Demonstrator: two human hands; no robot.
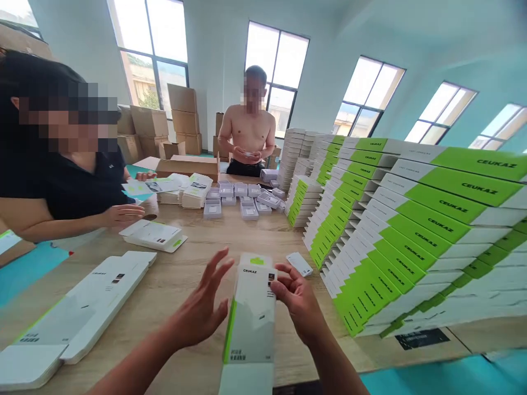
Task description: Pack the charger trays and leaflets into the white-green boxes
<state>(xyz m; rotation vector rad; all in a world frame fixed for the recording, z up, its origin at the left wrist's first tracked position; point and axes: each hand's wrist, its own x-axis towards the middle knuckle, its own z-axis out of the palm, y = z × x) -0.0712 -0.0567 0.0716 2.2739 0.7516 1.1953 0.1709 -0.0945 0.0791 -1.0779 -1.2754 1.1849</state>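
In front of me is a white and green flat carton with a hang tab at its far end. My right hand pinches its right edge near the top, thumb on the printed face. To the left of the carton, my left hand is raised with its fingers spread, holding nothing. A small white printed piece lies on the table just beyond my right hand. At the left rests a pile of unfolded flat cartons.
Tall stacks of green and white boxes line the right side. Small white trays and flat-card piles sit farther back. Another short stack lies near a co-worker at left. A second person stands across the table.
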